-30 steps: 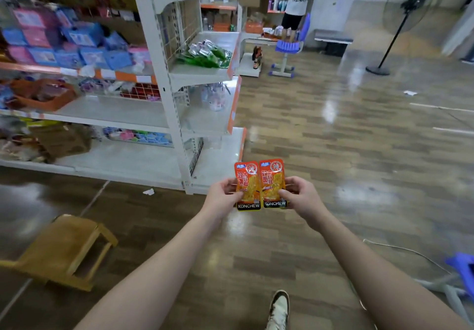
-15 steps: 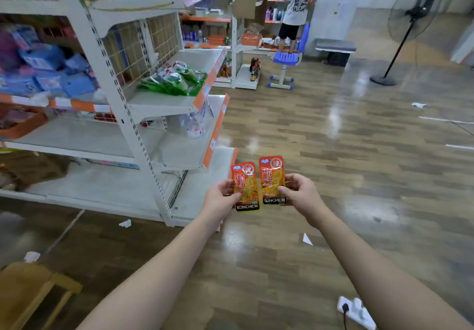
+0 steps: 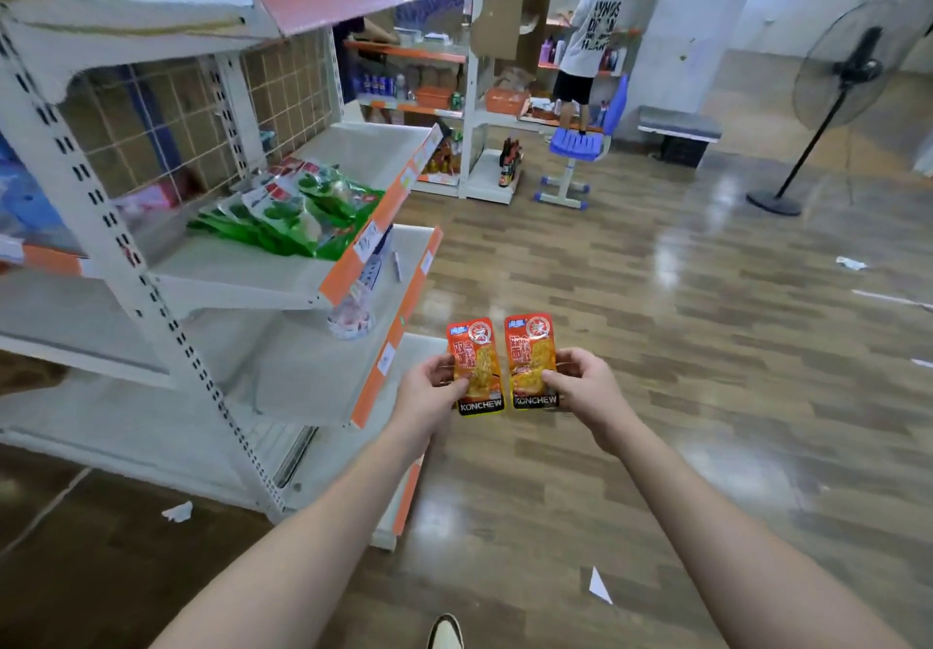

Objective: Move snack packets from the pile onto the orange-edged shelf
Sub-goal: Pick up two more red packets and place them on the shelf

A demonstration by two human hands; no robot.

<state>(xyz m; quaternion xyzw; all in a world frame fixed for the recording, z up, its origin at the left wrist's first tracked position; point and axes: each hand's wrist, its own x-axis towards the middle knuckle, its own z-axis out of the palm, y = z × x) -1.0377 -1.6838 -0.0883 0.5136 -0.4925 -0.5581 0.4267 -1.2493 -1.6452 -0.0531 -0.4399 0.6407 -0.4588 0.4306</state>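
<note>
Orange packets stand upright side by side in front of the person, one in each hand: the left hand (image 3: 429, 388) pinches the left packet (image 3: 475, 366) by its lower edge, and the right hand (image 3: 580, 386) pinches the right packet (image 3: 531, 361) the same way. Both are held in the air just right of the orange-edged shelf (image 3: 389, 345), over the wooden floor (image 3: 656, 396). Green packets (image 3: 298, 214) lie on the shelf above.

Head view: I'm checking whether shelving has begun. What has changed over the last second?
The person has walked toward the orange-edged shelves, which now stand close on the left with the green packets near; the wooden stool has left view. The left packet and right packet have parted slightly. Unchanged: the left hand holds one, the right hand the other, neither yet shelved.
</note>
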